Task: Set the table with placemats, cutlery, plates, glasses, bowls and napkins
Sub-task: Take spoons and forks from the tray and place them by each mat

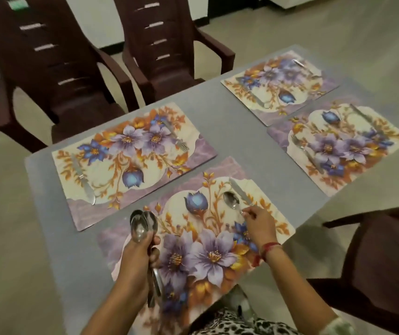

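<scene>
Two dark brown plastic armchairs stand side by side on the far side. The left chair [55, 76] and the second chair [169, 44] each have a tall back cut with horizontal slots, and their adjacent armrests are close together. A green label [17, 4] sits at the top of the left chair's back. A third brown chair [382, 262] stands at the right. The floor [338, 32] is pale beige. The white wall [229, 6] carries a black skirting [200, 21].

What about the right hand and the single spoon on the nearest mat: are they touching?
Touching. In the head view the fingers of the right hand pinch the handle end of the spoon, with no gap.
</scene>
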A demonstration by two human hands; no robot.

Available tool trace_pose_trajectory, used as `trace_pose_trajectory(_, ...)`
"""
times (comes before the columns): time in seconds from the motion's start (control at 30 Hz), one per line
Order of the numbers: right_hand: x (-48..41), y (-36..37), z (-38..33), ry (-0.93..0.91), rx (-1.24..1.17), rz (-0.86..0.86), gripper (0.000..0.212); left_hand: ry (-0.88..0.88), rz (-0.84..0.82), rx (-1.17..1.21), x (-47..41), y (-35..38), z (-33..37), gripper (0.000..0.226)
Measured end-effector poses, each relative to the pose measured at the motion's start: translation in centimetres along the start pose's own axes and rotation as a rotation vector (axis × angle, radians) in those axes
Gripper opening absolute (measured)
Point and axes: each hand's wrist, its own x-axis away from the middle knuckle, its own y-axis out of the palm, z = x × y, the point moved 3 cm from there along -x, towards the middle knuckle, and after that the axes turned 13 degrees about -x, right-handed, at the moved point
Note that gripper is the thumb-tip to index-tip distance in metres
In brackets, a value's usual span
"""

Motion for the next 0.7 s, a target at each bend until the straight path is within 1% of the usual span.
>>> trace_pose_trajectory(0.17,-0.1,-1.0,-0.6,-0.103,0.177,-0.048,0.012,0.017,0.037,0.023,1.7,3.0,0.0,0.024)
trace_pose_trajectory(0.23,0.5,-1.4,-1.2,-0.181,0.271,-0.047,0.011,0.02,0.034,0.017,2.3,3.8,0.0,0.025)
trace_pose_trajectory(0.27,1.0,-1.7,-1.9,-0.234,0.256,-0.021,0.011,0.023,0.031,0.018,2.6,4.2,0.1,0.025)
trace_pose_trajectory(0.33,2.4,-2.8,-4.3,-0.319,0.08,0.028,0.007,0.024,0.006,0.049,3.0,5.2,0.5,0.025)
trace_pose_trajectory(0.37,3.3,-3.2,-5.5,-0.332,-0.052,0.008,0.004,0.028,-0.029,0.085,3.3,5.7,0.8,0.025)
trace_pose_trajectory(0.4,4.4,-3.5,-6.8,-0.331,-0.16,-0.053,0.007,0.045,-0.072,0.131,3.4,6.5,1.2,0.024)
trace_pose_trajectory(0.43,5.6,-3.4,-8.0,-0.321,-0.229,-0.162,0.01,0.067,-0.103,0.171,3.5,7.2,1.6,0.024)
trace_pose_trajectory(0.5,7.8,-2.7,-9.3,-0.28,-0.225,-0.382,0.009,0.103,-0.143,0.22,3.7,8.9,2.3,0.025)
trace_pose_trajectory(0.53,8.7,-2.4,-9.5,-0.278,-0.184,-0.417,0.007,0.113,-0.163,0.242,3.9,9.7,2.6,0.027)
trace_pose_trajectory(0.63,9.4,-2.8,-9.8,-0.341,-0.082,-0.34,0.007,0.146,-0.211,0.222,4.6,12.1,3.6,0.029)
trace_pose_trajectory(0.7,8.3,-4.1,-9.8,-0.357,-0.093,-0.319,0.007,0.159,-0.221,0.197,4.6,14.0,4.1,0.03)
